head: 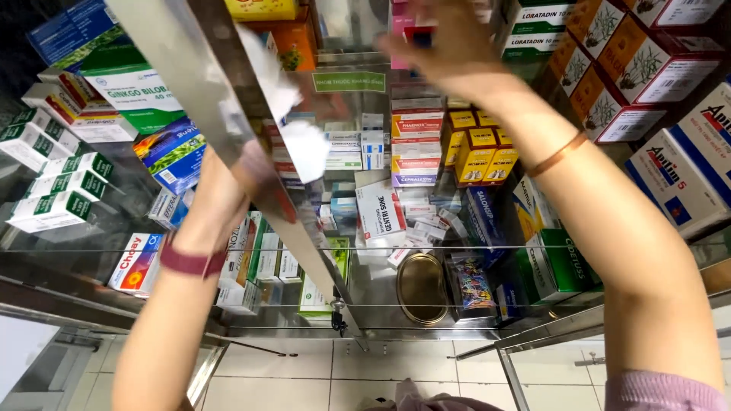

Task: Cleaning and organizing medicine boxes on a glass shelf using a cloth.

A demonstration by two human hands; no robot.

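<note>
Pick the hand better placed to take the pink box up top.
Right. The right hand is at the pink box, though blurred; the left hand is at the metal door frame, well aside.

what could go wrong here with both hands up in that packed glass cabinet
1. The right hand reaches among pink and white boxes on the top shelf; a nudge could possibly tip one down onto the stacked yellow boxes.
2. The left hand is at the metal door frame, partly hidden behind it; fingers might get pinched if the frame shifts.
</note>
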